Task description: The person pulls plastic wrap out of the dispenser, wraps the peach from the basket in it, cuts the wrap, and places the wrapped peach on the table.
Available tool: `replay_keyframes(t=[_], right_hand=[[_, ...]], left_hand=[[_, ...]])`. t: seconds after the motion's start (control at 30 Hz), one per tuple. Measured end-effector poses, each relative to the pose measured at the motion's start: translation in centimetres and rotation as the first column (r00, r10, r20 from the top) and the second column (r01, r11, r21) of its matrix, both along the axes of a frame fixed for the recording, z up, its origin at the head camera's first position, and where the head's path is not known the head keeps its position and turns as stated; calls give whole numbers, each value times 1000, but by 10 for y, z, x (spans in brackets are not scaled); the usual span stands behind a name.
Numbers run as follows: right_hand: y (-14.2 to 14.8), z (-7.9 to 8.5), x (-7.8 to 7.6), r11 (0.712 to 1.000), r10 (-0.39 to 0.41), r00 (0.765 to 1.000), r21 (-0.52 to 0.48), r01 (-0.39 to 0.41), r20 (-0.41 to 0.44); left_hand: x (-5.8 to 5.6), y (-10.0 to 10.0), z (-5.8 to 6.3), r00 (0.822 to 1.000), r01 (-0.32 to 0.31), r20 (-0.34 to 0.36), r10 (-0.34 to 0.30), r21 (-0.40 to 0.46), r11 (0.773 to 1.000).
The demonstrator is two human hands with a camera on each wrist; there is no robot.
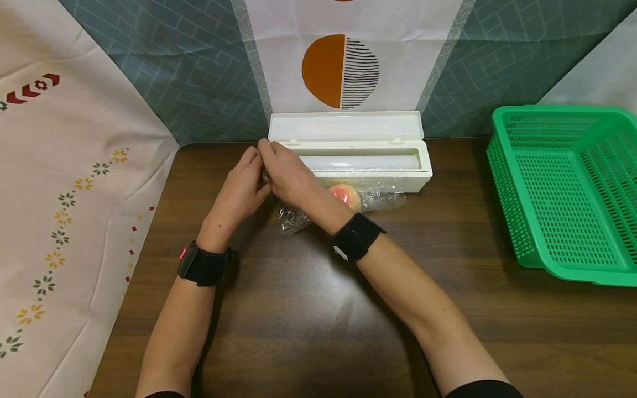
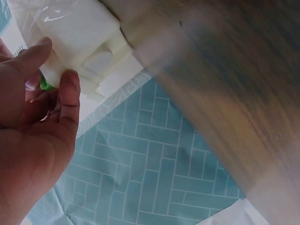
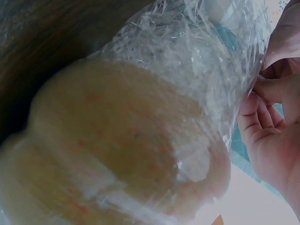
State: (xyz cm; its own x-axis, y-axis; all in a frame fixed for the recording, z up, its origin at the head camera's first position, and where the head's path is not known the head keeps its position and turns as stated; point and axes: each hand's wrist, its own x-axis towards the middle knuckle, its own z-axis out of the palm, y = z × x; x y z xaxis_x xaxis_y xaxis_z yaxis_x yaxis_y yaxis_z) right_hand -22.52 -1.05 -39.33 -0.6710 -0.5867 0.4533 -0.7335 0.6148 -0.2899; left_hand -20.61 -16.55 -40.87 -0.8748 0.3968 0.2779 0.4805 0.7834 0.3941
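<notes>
A white cling film dispenser box (image 1: 378, 179) stands at the back of the table, lid raised, a white roll inside. In front of it lies a peach (image 1: 345, 196), yellow and pink, under crumpled clear cling film (image 1: 383, 199). At the box's left end my left hand (image 1: 239, 185) and right hand (image 1: 288, 171) meet, fingers touching or almost so. Each seems to pinch the film's edge, though the fingertips partly hide one another. The right wrist view shows film (image 3: 187, 51) stretching from the peach (image 3: 126, 126) to the curled fingers of my right hand (image 3: 274, 140).
A green plastic basket (image 1: 577, 204) sits on the right side of the wooden table (image 1: 298, 320). Patterned cloth (image 1: 189, 72) hangs right behind the box, and a white embroidered cloth (image 1: 99, 232) borders the left edge.
</notes>
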Motion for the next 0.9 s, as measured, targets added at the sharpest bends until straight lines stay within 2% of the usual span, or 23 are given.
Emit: replay_keyframes(t=[0.23, 0.37, 0.47, 0.57, 0.77, 0.9], right_hand=[[7, 10, 6, 998, -6, 998, 70, 1, 66], [20, 15, 13, 997, -21, 995, 76, 14, 93], [35, 15, 20, 998, -35, 998, 58, 31, 61], [51, 13, 27, 996, -45, 999, 84, 45, 0], [81, 13, 40, 960, -74, 994, 266, 92, -77], [98, 11, 48, 937, -101, 995, 335, 103, -22]], left_hand=[[-1, -1, 1, 1000, 7, -4, -7, -5, 1000], [-1, 0, 0, 1000, 16, -14, -16, -9, 1000], [0, 1, -1, 1000, 25, -12, -25, -10, 1000], [1, 2, -3, 1000, 25, -1, -25, -2, 1000], [-1, 6, -3, 1000, 25, 9, -25, 7, 1000], [-2, 10, -2, 999, 39, 4, -39, 8, 999]])
